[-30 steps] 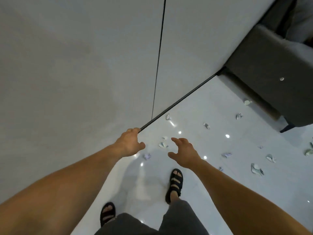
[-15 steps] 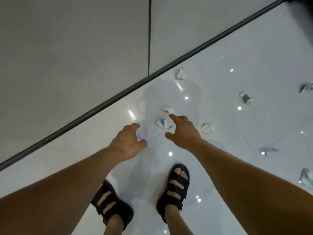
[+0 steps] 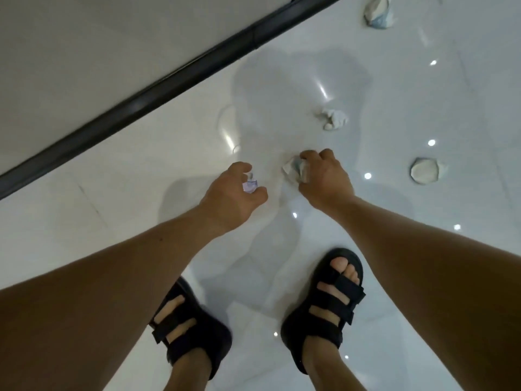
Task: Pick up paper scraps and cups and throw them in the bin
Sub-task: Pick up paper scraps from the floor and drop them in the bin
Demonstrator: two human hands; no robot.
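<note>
White glossy floor [image 3: 282, 80], dark baseboard [image 3: 141, 100] at left; crumpled scrap [image 3: 334, 119] and cup [image 3: 425, 170] lie ahead. Left hand [image 3: 231, 197] pinches a small scrap [image 3: 249, 186]; right hand [image 3: 324, 179] grasps a paper wad [image 3: 294, 172].

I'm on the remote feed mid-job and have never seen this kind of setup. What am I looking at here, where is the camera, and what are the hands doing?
There is no machine here: a person wears one wide-angle camera on the head, looking down past both bare arms to the glossy white floor.

The left hand closes around a small pale scrap. The right hand grips a bigger crumpled paper.

Still lying on the floor: a white crumpled wad ahead of the right hand, a flattened round piece, possibly a squashed cup, to its right, and another crumple at the top edge.

Below are the person's feet in black sandals. The dark strip is the foot of a wall. No bin is in view.
</note>
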